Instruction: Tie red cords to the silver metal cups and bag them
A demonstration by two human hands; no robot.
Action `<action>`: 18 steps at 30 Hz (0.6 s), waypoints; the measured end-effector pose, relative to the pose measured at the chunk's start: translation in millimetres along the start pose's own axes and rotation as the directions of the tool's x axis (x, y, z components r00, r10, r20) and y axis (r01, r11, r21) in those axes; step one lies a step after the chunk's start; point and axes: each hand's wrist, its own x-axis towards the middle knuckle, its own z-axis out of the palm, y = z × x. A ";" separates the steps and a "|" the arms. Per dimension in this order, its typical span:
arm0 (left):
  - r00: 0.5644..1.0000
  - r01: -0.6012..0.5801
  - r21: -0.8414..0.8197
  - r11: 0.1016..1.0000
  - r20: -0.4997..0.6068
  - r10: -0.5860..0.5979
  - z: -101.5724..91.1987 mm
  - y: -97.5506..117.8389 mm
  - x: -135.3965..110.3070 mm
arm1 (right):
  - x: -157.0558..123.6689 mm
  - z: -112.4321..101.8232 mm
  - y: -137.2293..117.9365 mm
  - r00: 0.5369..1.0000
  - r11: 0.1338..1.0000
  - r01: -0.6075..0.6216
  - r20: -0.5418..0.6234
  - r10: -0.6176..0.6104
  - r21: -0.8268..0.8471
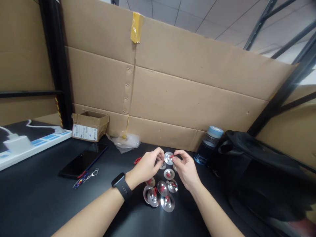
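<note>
Silver disc (pixel 168 160), twelve o'clock of the cluster (pixel 162 188): your right grip (pixel 187 170) pinches its red cord (pixel 171 156); left grip (pixel 148 165), closure unclear. Apparent step: cord-handling; next calls for steadiness.

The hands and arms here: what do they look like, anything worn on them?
The left hand and right hand wear no gloves; no sleeves show on the forearms. A black, square-faced watch circles the left wrist; the right has none.

The discs (pixel 169 206) are silver, their loops (pixel 155 191) red, the tabletop (pixel 134 220) black.
</note>
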 end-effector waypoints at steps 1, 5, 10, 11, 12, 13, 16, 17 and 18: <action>1.000 0.014 -0.043 0.999 -0.023 -0.015 1.8 0.3 0.2 | -1.0 1.5 -0.5 1.000 1.000 -0.010 0.001 0.010 0.028; 0.999 0.029 -0.121 0.992 -0.040 -0.034 5.7 1.2 0.4 | -5.1 9.2 1.7 0.996 0.997 -0.069 0.052 0.068 0.034; 0.995 0.081 -0.178 0.981 -0.041 -0.089 6.2 -1.4 -0.1 | -6.2 12.4 10.3 0.992 0.996 -0.090 0.089 0.089 0.006; 0.996 0.077 -0.196 0.978 -0.024 -0.083 5.8 -2.2 -0.1 | -5.8 11.6 11.5 0.992 0.997 -0.083 0.092 0.082 0.007; 0.998 0.067 -0.212 0.975 -0.006 -0.070 5.3 -3.0 -0.1 | -5.4 10.5 12.3 0.993 0.997 -0.075 0.092 0.074 0.010; 0.998 0.055 -0.224 0.973 0.012 -0.054 5.0 -3.5 -0.1 | -5.0 9.4 12.7 0.993 0.998 -0.069 0.092 0.067 0.012; 0.999 0.043 -0.231 0.972 0.025 -0.038 5.5 -3.9 -0.5 | -4.6 6.6 12.0 0.991 0.998 -0.066 0.119 0.065 0.002; 0.999 0.047 -0.227 0.973 0.021 -0.043 6.1 -3.6 -0.7 | -4.7 6.1 11.4 0.988 0.998 -0.068 0.135 0.069 -0.012; 0.999 0.053 -0.218 0.975 0.016 -0.050 6.9 -3.3 -0.9 | -4.9 6.0 10.5 0.986 0.997 -0.069 0.150 0.073 -0.032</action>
